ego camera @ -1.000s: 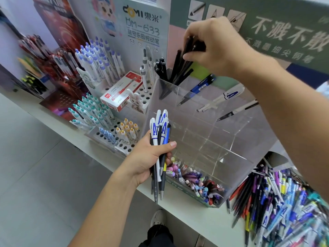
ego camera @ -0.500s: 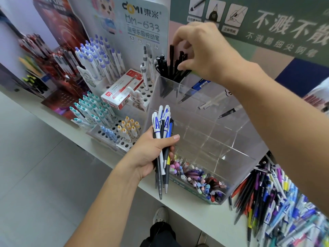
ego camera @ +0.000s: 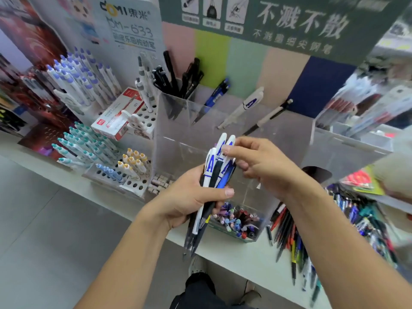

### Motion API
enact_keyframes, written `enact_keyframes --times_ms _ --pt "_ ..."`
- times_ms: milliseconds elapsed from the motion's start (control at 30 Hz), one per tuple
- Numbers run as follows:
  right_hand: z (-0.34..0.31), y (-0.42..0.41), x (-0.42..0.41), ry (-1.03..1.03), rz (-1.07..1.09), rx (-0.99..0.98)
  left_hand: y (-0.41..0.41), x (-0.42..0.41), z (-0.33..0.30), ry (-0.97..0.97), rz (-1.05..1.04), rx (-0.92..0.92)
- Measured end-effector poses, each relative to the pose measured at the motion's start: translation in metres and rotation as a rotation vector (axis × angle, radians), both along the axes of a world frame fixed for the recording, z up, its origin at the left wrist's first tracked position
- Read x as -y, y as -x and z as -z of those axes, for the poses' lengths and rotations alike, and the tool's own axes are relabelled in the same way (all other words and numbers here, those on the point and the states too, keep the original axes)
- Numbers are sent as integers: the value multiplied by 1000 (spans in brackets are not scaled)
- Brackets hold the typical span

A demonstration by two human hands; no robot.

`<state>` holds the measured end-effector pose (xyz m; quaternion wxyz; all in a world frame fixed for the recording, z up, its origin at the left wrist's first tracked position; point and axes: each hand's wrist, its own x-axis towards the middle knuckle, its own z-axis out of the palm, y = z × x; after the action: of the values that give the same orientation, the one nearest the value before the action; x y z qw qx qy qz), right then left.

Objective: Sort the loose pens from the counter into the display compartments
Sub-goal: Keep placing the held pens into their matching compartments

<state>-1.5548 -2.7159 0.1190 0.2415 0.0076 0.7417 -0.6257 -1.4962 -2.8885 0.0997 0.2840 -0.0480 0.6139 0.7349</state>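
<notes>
The left hand point(ego camera: 189, 197) grips a bundle of pens point(ego camera: 214, 175) upright in front of the clear display point(ego camera: 287, 139). The right hand point(ego camera: 263, 166) pinches the top of one white pen in that bundle. Loose pens point(ego camera: 289, 228) lie on the counter point(ego camera: 240, 259) at right.

place: stationery shop, pen sales area
signage: green banner point(ego camera: 296, 21) overhead with printed Chinese text and small pen pictograms; branded product card point(ego camera: 131, 25) reading "DOMI", model number below
stock: many identical pens stood upright in hole racks point(ego camera: 136, 181), grouped by cap colour: purple point(ego camera: 78, 76), teal point(ego camera: 82, 143), yellow point(ego camera: 133, 159)
packaging: sealed red-and-white pen box point(ego camera: 118, 117) lying on a rack
fixtures: clear acrylic bin point(ego camera: 223, 121) split into compartments, one pen type per slot; second clear bin point(ego camera: 347, 139) to the right
bench: long white bench point(ego camera: 234, 253), loose mixed pens point(ego camera: 289, 233) heaped on it
backdrop: pastel colour panels point(ego camera: 245, 70) behind the bins
</notes>
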Motion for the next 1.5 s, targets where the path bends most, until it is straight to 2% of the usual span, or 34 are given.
enact_keyframes --times_ms 133,267,500,633,700,867,1000,1167,1233,1333,1500 --pt "7 -8 5 -43 80 45 1 -18 -2 -88 19 93" --pt "8 -12 8 39 163 32 -3 -25 -1 -219 8 161" --pt "-8 -1 10 72 324 -78 -3 3 -5 -195 24 140" --pt "-25 5 6 101 301 -145 -4 14 -4 -182 -8 108" --pt "-40 5 -1 158 375 -230 -4 16 -4 -172 -34 95" --pt "-82 10 -40 214 545 -616 2 22 -2 -128 -136 76" --pt "-79 26 -34 52 474 -733 7 16 -6 -65 -178 37" --pt "-55 49 -9 -390 311 -802 7 7 -6 -28 -198 13" --pt "-52 54 -3 -501 269 -801 7 7 -5 -15 -197 12" --pt "-56 57 -4 -510 294 -777 7 8 -4 2 -195 -3" --pt "-68 52 -12 -364 377 -799 8 8 -5 -2 -209 -15"
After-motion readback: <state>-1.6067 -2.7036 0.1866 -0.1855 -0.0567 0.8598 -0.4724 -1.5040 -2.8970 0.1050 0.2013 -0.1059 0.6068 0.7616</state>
